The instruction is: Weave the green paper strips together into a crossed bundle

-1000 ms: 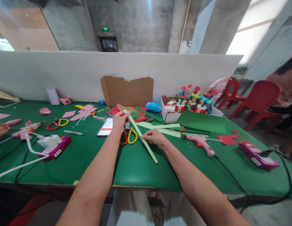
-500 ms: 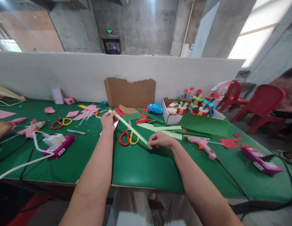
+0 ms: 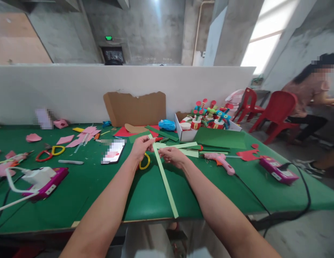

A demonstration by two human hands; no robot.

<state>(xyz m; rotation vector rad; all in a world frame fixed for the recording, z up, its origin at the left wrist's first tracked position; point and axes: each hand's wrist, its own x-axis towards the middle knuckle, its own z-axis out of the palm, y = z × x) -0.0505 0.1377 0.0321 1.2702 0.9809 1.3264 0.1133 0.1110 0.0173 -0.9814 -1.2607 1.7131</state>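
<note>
I see my left hand (image 3: 141, 147) and right hand (image 3: 170, 156) both pinching the top end of a long pale-green paper strip (image 3: 164, 178) at frame centre; its lower end overhangs the green table's near edge (image 3: 107, 222), bare cloth either side.

We stretch both forearms forward, converging. Our left hand (image 3: 141, 147) and right hand (image 3: 170, 156) sit close together, each grip pinched shut.
</note>
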